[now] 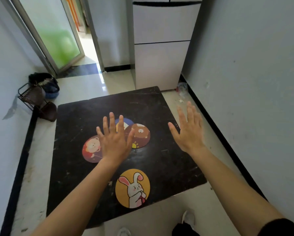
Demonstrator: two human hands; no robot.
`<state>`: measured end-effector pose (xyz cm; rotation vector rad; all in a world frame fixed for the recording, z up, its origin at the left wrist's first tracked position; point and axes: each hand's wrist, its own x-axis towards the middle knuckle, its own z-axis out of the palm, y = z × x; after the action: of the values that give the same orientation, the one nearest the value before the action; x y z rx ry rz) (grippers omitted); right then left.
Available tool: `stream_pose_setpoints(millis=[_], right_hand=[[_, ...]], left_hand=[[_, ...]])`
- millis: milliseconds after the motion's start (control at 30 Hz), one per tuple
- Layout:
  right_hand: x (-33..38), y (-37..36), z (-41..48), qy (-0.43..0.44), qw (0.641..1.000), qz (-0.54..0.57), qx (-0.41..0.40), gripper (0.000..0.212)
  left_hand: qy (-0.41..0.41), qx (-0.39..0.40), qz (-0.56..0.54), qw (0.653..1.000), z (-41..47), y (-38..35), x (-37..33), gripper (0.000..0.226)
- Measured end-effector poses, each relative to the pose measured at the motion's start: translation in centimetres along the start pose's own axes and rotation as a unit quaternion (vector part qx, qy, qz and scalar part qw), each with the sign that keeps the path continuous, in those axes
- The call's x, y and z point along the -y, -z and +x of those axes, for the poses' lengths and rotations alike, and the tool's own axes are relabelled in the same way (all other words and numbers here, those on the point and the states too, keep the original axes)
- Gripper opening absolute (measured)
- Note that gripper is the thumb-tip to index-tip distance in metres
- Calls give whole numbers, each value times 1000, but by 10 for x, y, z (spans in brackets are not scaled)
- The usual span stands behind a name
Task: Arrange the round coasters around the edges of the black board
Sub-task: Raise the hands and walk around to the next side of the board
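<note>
A black board (160, 159) lies on a pale tiled floor. The left hand (114, 142), fingers spread, covers 3 clustered coasters (141, 135) mid-board. The right hand (189, 132), fingers apart, is over the board's right edge. A rabbit coaster (132, 188) lies below both wrists.

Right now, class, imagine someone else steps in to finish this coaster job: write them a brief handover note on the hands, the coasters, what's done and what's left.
Left hand: open, empty, spread over the central cluster.
Right hand: open, empty, over the black board's right side.
Done: yellow rabbit coaster sits at the near edge.
Left: red coaster, brown bear coaster and blue coaster, overlapping mid-board, need spreading to the other edges.
</note>
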<state>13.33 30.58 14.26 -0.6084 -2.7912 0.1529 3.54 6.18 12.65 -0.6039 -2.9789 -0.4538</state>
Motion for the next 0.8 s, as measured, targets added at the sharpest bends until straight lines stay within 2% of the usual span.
stream_pose_setpoints(millis=[233,333,567,667,800], right_hand=[[-102,-22,40,21,999,27,24,72],[-164,-29,68,42,998,31,36,73],[-306,-12,121,85,992,40,85,76],[-339,-3,156,96,990,53,85,75],[-347,-3,205,113,989,70,72,76]], left_hand=[[2,-8,45,999,31,-35,-91,77],[29,-3,70,997,48,-60,-149,73],[110,37,53,992,72,-103,-287,76],[105,20,53,993,88,-104,-322,76],[122,-5,66,990,122,-99,-333,76]])
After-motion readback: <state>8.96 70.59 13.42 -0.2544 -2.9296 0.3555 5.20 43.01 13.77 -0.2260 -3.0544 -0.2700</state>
